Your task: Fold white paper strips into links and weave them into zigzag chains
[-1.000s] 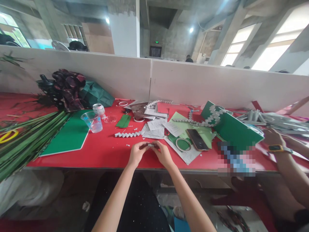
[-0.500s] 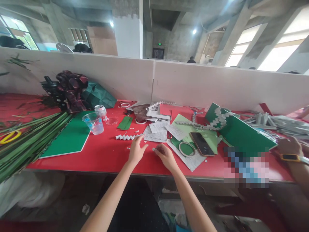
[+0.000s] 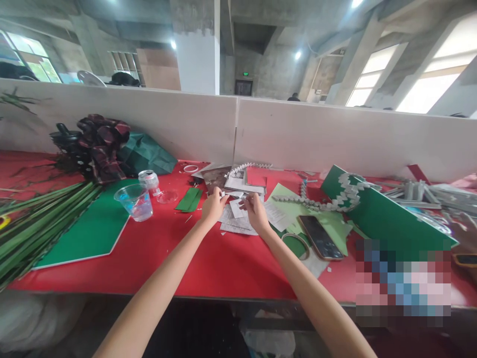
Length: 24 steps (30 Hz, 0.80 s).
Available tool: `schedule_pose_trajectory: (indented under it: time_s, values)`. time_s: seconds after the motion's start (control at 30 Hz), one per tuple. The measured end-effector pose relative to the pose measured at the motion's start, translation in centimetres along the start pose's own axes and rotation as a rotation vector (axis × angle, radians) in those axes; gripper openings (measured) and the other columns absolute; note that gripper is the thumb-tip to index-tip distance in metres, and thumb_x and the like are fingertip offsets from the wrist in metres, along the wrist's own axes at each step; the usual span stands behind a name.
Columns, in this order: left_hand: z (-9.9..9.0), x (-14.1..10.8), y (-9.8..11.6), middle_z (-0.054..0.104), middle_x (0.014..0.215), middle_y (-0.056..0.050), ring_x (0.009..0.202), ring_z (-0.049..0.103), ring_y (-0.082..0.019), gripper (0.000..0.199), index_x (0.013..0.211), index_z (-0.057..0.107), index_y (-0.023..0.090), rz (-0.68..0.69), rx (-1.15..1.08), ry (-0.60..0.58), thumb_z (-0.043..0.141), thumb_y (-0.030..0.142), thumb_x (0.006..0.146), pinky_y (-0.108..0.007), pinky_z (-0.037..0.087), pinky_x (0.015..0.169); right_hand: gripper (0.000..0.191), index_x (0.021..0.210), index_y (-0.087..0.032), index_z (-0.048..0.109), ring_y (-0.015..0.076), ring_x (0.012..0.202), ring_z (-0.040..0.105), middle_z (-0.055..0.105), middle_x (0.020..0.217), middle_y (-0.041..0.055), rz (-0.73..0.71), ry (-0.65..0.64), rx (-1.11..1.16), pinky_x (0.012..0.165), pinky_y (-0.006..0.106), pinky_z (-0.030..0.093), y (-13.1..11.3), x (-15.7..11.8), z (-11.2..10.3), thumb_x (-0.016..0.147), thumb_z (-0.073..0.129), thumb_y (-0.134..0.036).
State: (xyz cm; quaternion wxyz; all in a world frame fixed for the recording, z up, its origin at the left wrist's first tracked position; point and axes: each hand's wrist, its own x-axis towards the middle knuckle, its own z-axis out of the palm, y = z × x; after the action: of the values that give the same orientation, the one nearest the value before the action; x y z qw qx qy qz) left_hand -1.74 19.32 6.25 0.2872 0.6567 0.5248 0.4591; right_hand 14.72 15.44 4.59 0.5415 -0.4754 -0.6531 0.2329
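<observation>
Above the paper pile in the middle of the red table (image 3: 223,271), my left hand (image 3: 213,205) pinches a small white folded paper piece (image 3: 224,194). Just to its right, my right hand (image 3: 255,213) has its fingers pressed together; what they hold, if anything, is too small to make out. Printed grey sheets (image 3: 238,224) lie beneath and between the hands. Green paper strips (image 3: 189,199) are left of my left hand. A tape roll (image 3: 296,244) and a dark phone (image 3: 319,237) rest on light green paper (image 3: 285,198) to the right of my right hand.
A plastic cup (image 3: 138,206) and a can (image 3: 149,180) stand at the left, beside a green board (image 3: 89,231) and long leaves (image 3: 44,223). A zigzag paper chain (image 3: 328,203) reaches an upright green board (image 3: 395,214). At the far right is another person's hand (image 3: 465,231).
Both hands have moved forward over the papers. My left hand, which was spread beside a short zigzag chain, has closed on a white piece. The view has shifted, and that short chain no longer shows on the table.
</observation>
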Motion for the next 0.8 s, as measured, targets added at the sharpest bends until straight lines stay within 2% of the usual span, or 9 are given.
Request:
schedule_pose_trajectory:
  time_s: [0.1, 0.17, 0.23, 0.33, 0.47, 0.53, 0.6, 0.67, 0.8]
  values:
    - [1.1, 0.8, 0.9, 0.054, 0.054, 0.005, 0.040, 0.050, -0.013, 0.026, 0.090, 0.049, 0.023, -0.142, -0.388, -0.104, 0.057, 0.046, 0.082, -0.024, 0.036, 0.049, 0.011, 0.100, -0.023, 0.040, 0.0206, 0.097, 0.065, 0.067, 0.102, 0.0111, -0.140, 0.018, -0.065, 0.083, 0.035, 0.048, -0.7, -0.3, -0.2, 0.095, 0.036, -0.032]
    - [1.7, 0.8, 0.9, 0.055, 0.057, 0.004, 0.042, 0.050, -0.012, 0.031, 0.092, 0.051, 0.021, -0.205, -0.615, -0.184, 0.055, 0.050, 0.082, -0.023, 0.037, 0.047, 0.012, 0.102, -0.023, 0.041, 0.0217, 0.106, 0.061, 0.065, 0.109, 0.0122, -0.190, -0.006, -0.121, 0.087, 0.036, 0.047, -0.8, -0.7, -0.2, 0.096, 0.035, -0.030]
    - [2.0, 0.4, 0.6, 0.060, 0.066, 0.000, 0.051, 0.056, -0.013, 0.039, 0.096, 0.057, 0.019, -0.289, -0.813, -0.347, 0.052, 0.055, 0.083, -0.025, 0.043, 0.051, 0.012, 0.103, -0.023, 0.042, 0.0222, 0.106, 0.060, 0.064, 0.111, 0.0116, -0.203, -0.040, -0.161, 0.088, 0.037, 0.047, -0.4, -1.0, 0.0, 0.096, 0.034, -0.029]
    - [2.0, -0.2, -0.1, 0.066, 0.077, -0.007, 0.069, 0.063, -0.018, 0.045, 0.094, 0.064, 0.017, -0.350, -0.920, -0.544, 0.051, 0.058, 0.083, -0.031, 0.051, 0.064, 0.012, 0.102, -0.024, 0.043, 0.0213, 0.095, 0.063, 0.063, 0.113, 0.0104, -0.166, -0.101, -0.183, 0.082, 0.036, 0.049, 0.5, -1.0, 0.2, 0.095, 0.035, -0.029]
    - [1.9, -0.8, -0.8, 0.069, 0.087, -0.008, 0.085, 0.064, -0.022, 0.040, 0.096, 0.067, 0.018, -0.342, -0.981, -0.606, 0.054, 0.054, 0.083, -0.036, 0.051, 0.080, 0.009, 0.100, -0.024, 0.042, 0.0202, 0.093, 0.064, 0.062, 0.117, 0.0100, -0.137, -0.119, -0.137, 0.079, 0.034, 0.051, 0.6, -1.0, 0.1, 0.094, 0.037, -0.028]
    - [1.9, -0.8, -1.0, 0.068, 0.091, -0.008, 0.090, 0.063, -0.022, 0.039, 0.100, 0.066, 0.019, -0.345, -1.031, -0.583, 0.052, 0.052, 0.085, -0.036, 0.050, 0.085, 0.007, 0.098, -0.024, 0.042, 0.0208, 0.102, 0.062, 0.063, 0.117, 0.0094, -0.143, -0.111, -0.092, 0.085, 0.036, 0.049, 0.1, -1.2, 0.0, 0.094, 0.039, -0.029]
    - [1.7, -0.6, -1.0, 0.067, 0.090, -0.007, 0.090, 0.063, -0.021, 0.038, 0.104, 0.065, 0.020, -0.382, -1.089, -0.502, 0.048, 0.050, 0.089, -0.036, 0.050, 0.086, 0.007, 0.096, -0.025, 0.041, 0.0209, 0.110, 0.059, 0.062, 0.118, 0.0090, -0.116, -0.083, 0.023, 0.093, 0.038, 0.046, -0.4, -1.4, -0.1, 0.094, 0.040, -0.031]
    - [1.3, -0.1, -1.0, 0.065, 0.086, -0.006, 0.087, 0.063, -0.019, 0.035, 0.106, 0.063, 0.021, -0.439, -1.187, -0.362, 0.042, 0.046, 0.093, -0.036, 0.051, 0.085, 0.013, 0.093, -0.025, 0.040, 0.0214, 0.112, 0.059, 0.063, 0.116, 0.0085, 0.003, -0.095, 0.198, 0.094, 0.039, 0.046, -0.8, -1.5, -0.2, 0.093, 0.044, -0.038]
    - [-0.1, 0.9, -1.5, 0.062, 0.079, -0.004, 0.078, 0.062, -0.013, 0.035, 0.106, 0.060, 0.020, -0.500, -1.443, -0.008, 0.029, 0.034, 0.098, -0.031, 0.053, 0.080, 0.025, 0.089, -0.026, 0.040, 0.0191, 0.092, 0.065, 0.061, 0.120, 0.0046, 0.321, -0.259, 0.496, 0.077, 0.036, 0.054, -1.4, -1.7, -0.3, 0.088, 0.051, -0.048]
